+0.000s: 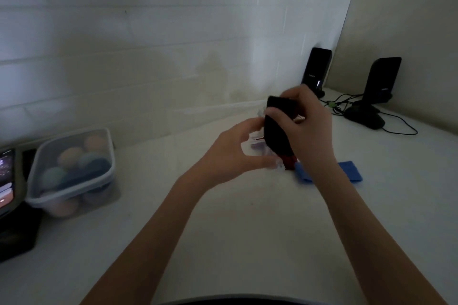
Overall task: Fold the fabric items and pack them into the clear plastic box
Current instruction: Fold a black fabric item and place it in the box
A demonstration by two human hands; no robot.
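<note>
Grip status: right hand [309, 121] clamps black fabric item [276, 131] above desk [223, 230]. Left hand [233, 151] half-curled, touching clear plastic box [257, 146]. Blue cloth [347, 171] lies adj.

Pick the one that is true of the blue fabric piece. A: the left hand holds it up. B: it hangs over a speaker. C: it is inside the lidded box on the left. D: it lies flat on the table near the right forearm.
D: the blue fabric piece lies flat on the table, partly hidden behind the right forearm, while the right hand has its grip on a black fabric item.
</note>
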